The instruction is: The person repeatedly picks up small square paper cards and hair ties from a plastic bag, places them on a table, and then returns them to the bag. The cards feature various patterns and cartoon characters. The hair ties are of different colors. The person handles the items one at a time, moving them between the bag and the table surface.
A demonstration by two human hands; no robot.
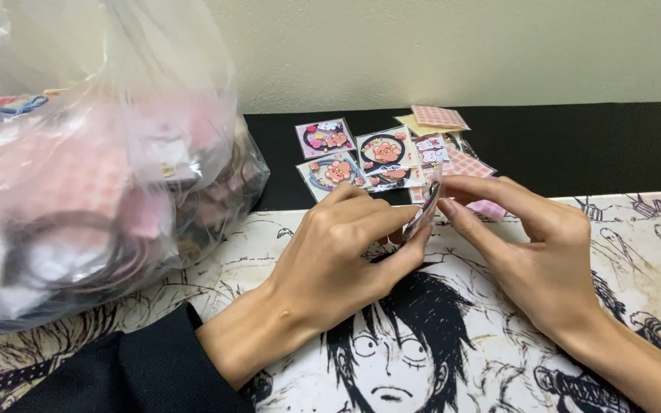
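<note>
Big clear bag [78, 153] fills the left side, bulging with pink packets and dark hair-tie loops, its base resting on the mat. The mat [636, 252] spreads across the foreground, black-and-white comic drawings all over it, a drawn face right under the wrists. Behind it runs the black table [575, 145], up against a pale wall.

Now the hands, both in the middle. The left hand [338, 252] comes in from a dark sleeve [131, 375], fingers curled, thumb and fingertips pressed onto a small clear packet [428, 205]. The right hand [533, 256] meets it from the other side, fingertips closed on the packet's right edge. So both are pinching the same packet, which is held up edge-on just above the mat, between the two hands, glinting, its contents hard to make out.

Just behind the fingers, a pile of packets [392, 153] lies on the table: square cards with pink flowers and dark rings, overlapping. At the back of the pile sits a pink checked card [439, 116], partly over a pale yellow one [415, 125].
</note>
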